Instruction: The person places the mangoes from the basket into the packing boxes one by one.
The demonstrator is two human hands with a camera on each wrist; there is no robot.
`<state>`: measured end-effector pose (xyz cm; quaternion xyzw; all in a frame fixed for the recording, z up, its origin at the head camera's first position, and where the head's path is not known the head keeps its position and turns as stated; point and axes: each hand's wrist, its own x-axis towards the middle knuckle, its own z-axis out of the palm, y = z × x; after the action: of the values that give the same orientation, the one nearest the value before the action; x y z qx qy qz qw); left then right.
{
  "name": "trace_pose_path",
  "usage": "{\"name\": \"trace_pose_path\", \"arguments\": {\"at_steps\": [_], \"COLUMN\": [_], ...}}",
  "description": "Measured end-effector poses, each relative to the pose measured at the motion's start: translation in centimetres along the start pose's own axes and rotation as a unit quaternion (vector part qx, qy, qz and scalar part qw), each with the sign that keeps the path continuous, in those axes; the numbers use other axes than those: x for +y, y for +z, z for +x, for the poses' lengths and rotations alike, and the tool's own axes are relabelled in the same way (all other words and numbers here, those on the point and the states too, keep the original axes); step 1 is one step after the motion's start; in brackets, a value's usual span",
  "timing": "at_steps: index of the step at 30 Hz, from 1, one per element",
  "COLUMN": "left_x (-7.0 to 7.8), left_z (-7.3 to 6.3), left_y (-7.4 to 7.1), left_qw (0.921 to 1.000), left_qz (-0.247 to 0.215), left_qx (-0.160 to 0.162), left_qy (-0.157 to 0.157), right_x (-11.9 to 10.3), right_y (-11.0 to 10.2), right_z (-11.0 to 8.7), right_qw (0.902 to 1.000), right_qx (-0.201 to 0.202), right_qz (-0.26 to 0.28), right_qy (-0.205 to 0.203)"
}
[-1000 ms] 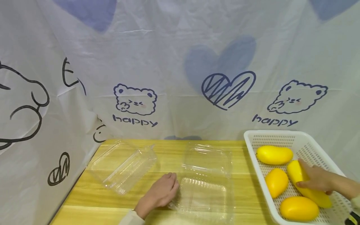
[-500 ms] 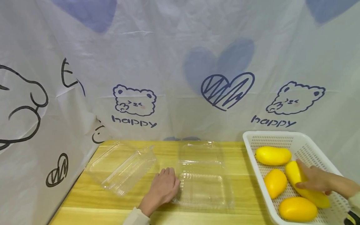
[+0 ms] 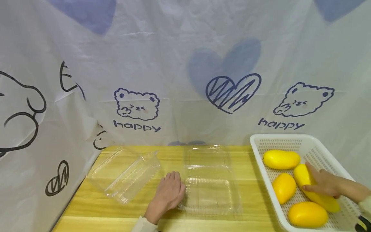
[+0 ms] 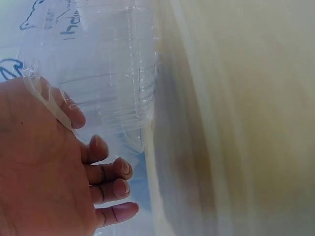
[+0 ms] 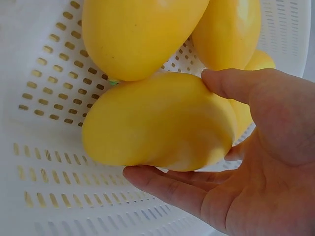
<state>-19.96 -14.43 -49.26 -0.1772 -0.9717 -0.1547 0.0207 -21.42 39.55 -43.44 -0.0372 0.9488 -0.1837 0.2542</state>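
Observation:
My right hand reaches into the white basket and grips a yellow mango, thumb on one side and fingers along the other. The mango still lies among the others in the basket. At mid-table a clear plastic clamshell box lies with its lid spread out toward the back. My left hand is at the box's left side. In the left wrist view its thumb and index finger pinch the box's rim, while the other fingers are loosely bent.
A second clear clamshell box stands partly open at the left of the wooden table. Three more mangoes, including a back one, sit in the basket. A printed white cloth hangs behind.
The clamshell box has straightened and shifted slightly left and back, and my left hand has turned and moved a little forward with it. My right hand stays on the same mango.

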Motion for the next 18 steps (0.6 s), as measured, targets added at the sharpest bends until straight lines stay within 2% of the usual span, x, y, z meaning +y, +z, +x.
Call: {"name": "trace_pose_path", "arguments": {"at_steps": [5,11,18], "left_x": [0.1,0.0,0.0], "left_z": [0.0,0.0,0.0], "left_y": [0.0,-0.1,-0.1], "left_qw": [0.9997,0.9995,0.9993], "left_qz": [-0.018,-0.028,-0.034], "left_qx": [0.013,0.004,0.007], "left_qy": [-0.009,-0.016,-0.014], "right_x": [-0.2,-0.2,0.1], "right_y": [-0.4,-0.4,-0.7], "right_z": [-0.2,-0.6,-1.2], "right_qw": [1.0,1.0,0.9998], "right_qx": [0.003,0.006,0.019], "right_qz": [0.003,0.006,-0.007], "right_qy": [-0.003,-0.003,-0.001]}}
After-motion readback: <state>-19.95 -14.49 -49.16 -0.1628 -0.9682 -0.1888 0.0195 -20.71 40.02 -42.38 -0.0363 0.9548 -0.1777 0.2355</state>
